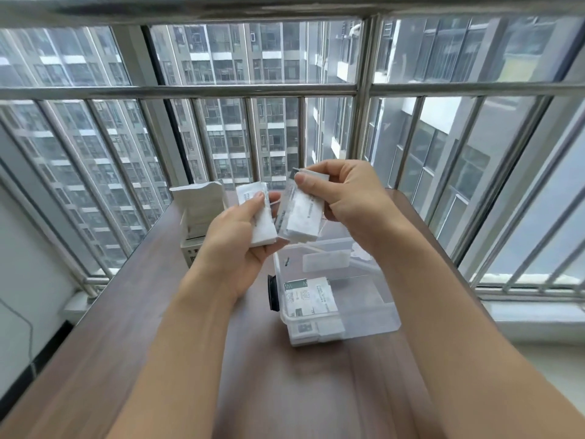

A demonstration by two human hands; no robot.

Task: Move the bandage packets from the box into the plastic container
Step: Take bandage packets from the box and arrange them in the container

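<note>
1. Two bare hands are working above the table (126,312), both raised over the far end of the plastic container (373,315).
2. On the left, the left hand (235,245) is gripping a small stack of white bandage packets (258,217), its thumb pressing on the top edge and its fingers curling underneath; how many packets are in that stack cannot be told.
3. Just beside it, the right hand (351,198) is pinching one clear-fronted packet (300,217) by its top corner between thumb and forefinger, so it is hanging nearly upright over the container, almost touching the left hand's stack.
4. That packet is showing a white pad behind a transparent face, with a dark strip along its left edge and small print too blurred to read.
5. One white cardboard box (198,213) is standing at the far left of the table, its flap open and upright, partly hidden behind the left hand.
6. One container is sitting on the table right of centre, clear-walled, with a black clip on its left side.
7. Inside it, one printed packet (311,296) is lying flat in the near left corner, green and white with small text, over what looks like more packets beneath it, and one plain white packet (326,261) is lying farther back; three or more in all.
</note>
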